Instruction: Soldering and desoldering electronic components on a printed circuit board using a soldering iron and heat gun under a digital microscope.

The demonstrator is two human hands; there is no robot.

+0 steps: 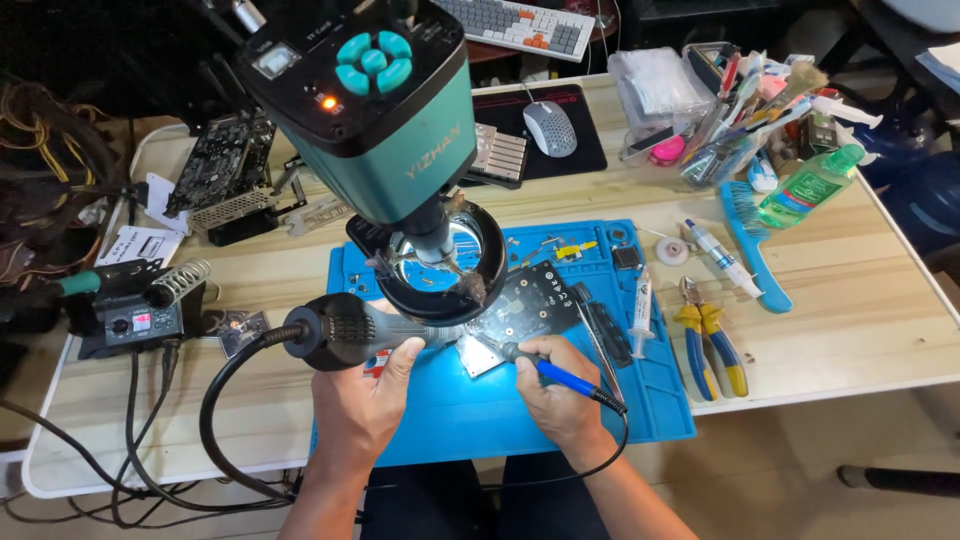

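The left hand (362, 400) is clenched around the grey handle of a hot-air gun (350, 332), which lies nearly level, its long axis running left to right. Its nozzle end points right, toward the black circuit board (532, 300), but the tip is hidden under the microscope ring light (440, 265). The gun's black hose loops off to the left. The right hand (562, 395) grasps a blue-handled soldering iron (560, 375) like a pen, its axis slanting from lower right up to the left. The tip meets the board's near edge, though the exact contact is too small to make out. The board rests tilted on the blue mat (480, 410) in the middle of the bench (860, 300), partly covered by the green microscope head (375, 100).
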